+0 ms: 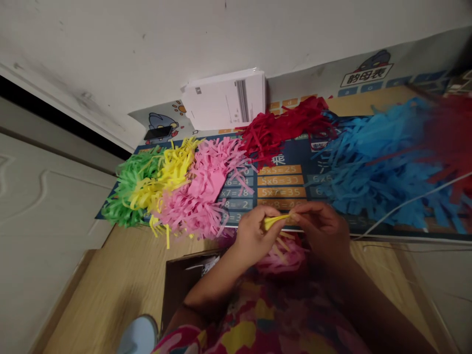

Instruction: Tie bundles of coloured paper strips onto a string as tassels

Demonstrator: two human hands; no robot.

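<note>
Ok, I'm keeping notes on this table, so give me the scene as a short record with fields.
left hand: pinching yellow paper strips
right hand: pinching the same strips
below hands: pink paper shreds
on times-table mat: piles of green shreds, yellow shreds, pink shreds, red shreds, blue shreds
far edge: white paper stack, phone

Narrow yellow paper strip [275, 221], tapering, held level, one end hidden;
</note>
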